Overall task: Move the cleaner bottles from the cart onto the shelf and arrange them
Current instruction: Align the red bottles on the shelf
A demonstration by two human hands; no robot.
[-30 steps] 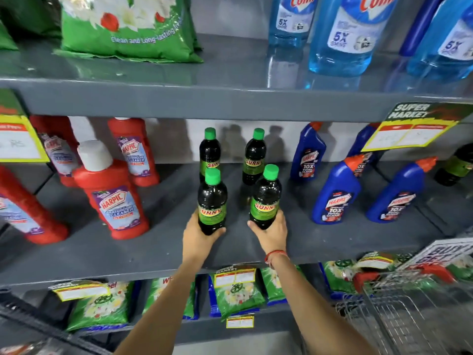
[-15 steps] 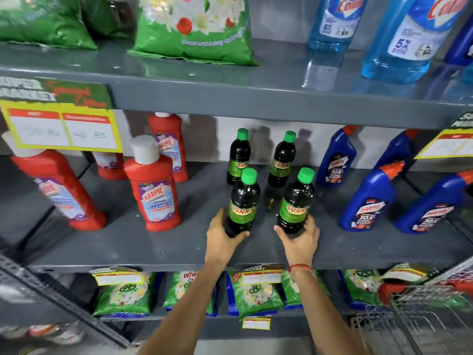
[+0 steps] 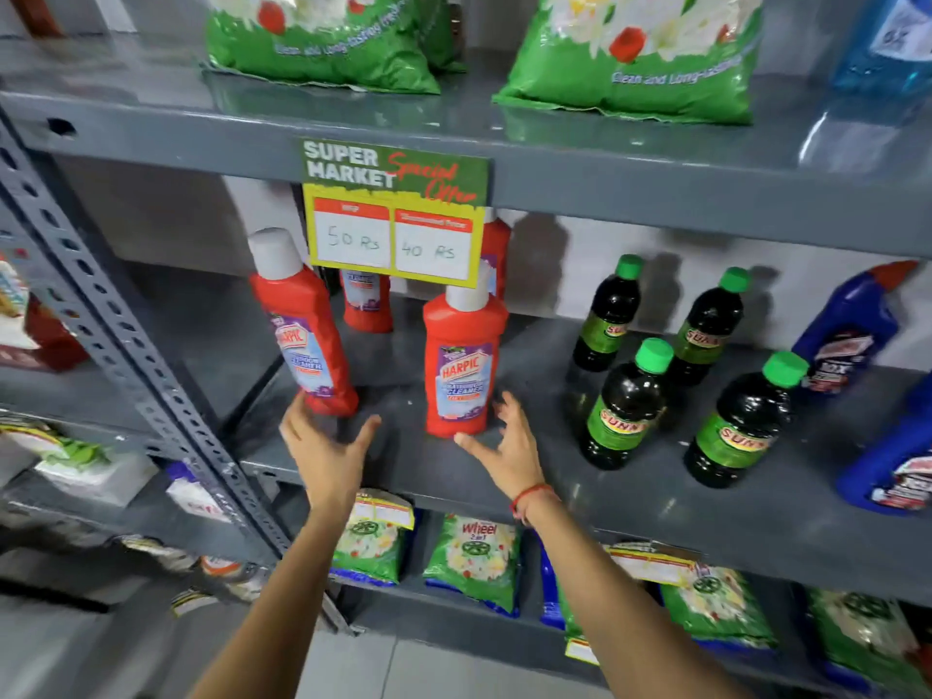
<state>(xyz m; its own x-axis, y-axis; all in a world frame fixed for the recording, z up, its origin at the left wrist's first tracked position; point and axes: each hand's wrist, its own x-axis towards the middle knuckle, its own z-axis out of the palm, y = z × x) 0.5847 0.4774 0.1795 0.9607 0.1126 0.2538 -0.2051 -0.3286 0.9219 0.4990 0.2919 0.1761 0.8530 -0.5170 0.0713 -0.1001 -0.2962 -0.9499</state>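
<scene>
Two red Harpic cleaner bottles stand at the front of the grey middle shelf (image 3: pixel 630 502): the left red bottle (image 3: pixel 302 325) leans to the left, the right red bottle (image 3: pixel 464 360) is upright. Two more red bottles (image 3: pixel 365 305) stand behind them, partly hidden by a price sign. My left hand (image 3: pixel 328 451) is open just below the left bottle's base. My right hand (image 3: pixel 504 446) is open beside the right bottle's base, thumb near it. Several dark green-capped Sunny bottles (image 3: pixel 625 406) stand to the right, untouched.
A "Super Market" price sign (image 3: pixel 396 214) hangs from the upper shelf edge. Blue bottles (image 3: pixel 852 330) stand at the far right. Green detergent bags (image 3: pixel 630 53) lie on the top shelf and more bags (image 3: pixel 474 562) fill the lower shelf. A perforated steel upright (image 3: pixel 131 370) runs at left.
Both hands let go of the two front Sunny bottles and moved left to the red Harpic bottles. The view swung left, and the cart is out of view.
</scene>
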